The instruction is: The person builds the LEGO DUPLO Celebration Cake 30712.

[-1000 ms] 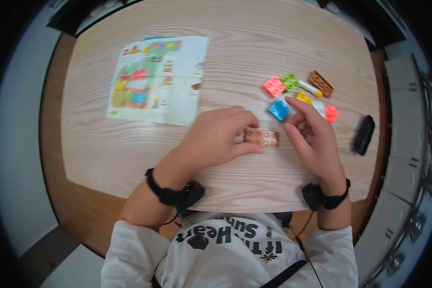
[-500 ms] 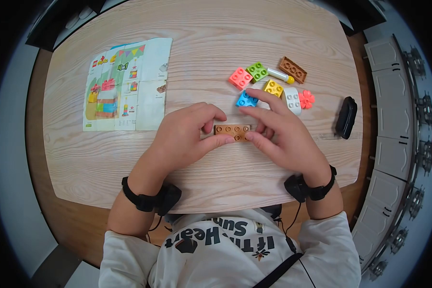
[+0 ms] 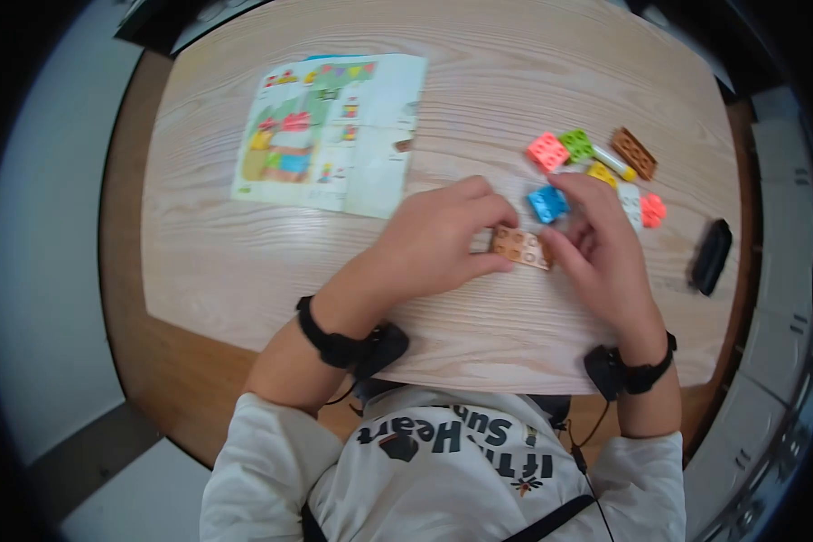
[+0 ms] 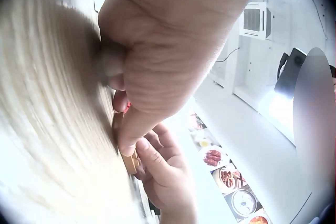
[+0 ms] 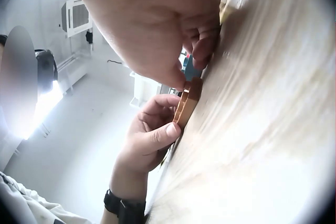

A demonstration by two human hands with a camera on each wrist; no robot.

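Observation:
A brown brick with studs on top (image 3: 522, 247) lies in front of the person in the head view. The left hand (image 3: 447, 233) grips its left end between thumb and fingers. At the brick's right end the right hand's thumb touches it, while the rest of the right hand (image 3: 607, 253) is loosely bent. Its index fingertip is beside a blue brick (image 3: 547, 205). In the right wrist view the brown brick (image 5: 188, 100) stretches between both hands; the left wrist view shows part of it (image 4: 129, 163).
Beyond the right hand are a coral brick (image 3: 546, 152), green brick (image 3: 575, 145), yellow brick (image 3: 602, 174), white piece (image 3: 630, 206), coral flower (image 3: 653, 210), candle-like piece (image 3: 614, 163) and second brown brick (image 3: 634, 154). A black case (image 3: 712, 256) lies right, an instruction sheet (image 3: 379, 167) left.
The right hand has come closer to the brown brick since the earliest frame, and its thumb now touches the right end. The left hand keeps its grip. The head view has shifted and turned.

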